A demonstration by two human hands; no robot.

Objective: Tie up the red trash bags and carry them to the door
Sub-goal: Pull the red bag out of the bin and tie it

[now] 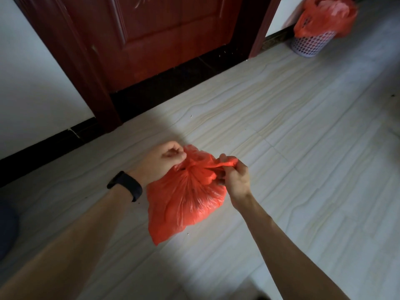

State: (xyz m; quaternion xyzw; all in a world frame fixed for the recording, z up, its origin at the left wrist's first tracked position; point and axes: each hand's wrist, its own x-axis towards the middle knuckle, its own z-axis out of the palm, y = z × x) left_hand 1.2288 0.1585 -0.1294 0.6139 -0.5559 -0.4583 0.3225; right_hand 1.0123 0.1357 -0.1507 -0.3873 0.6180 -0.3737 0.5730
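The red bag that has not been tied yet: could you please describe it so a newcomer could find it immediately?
Start at the dark red door and look right along the wall to the white perforated basket. The red bag lines it, mouth open; the other is gripped by both hands.

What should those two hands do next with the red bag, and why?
Probably pull the two ends apart to tighten the knot. The left hand and right hand each pinch a twisted end of the bag, whose neck is gathered but looks loose. The door is close ahead.
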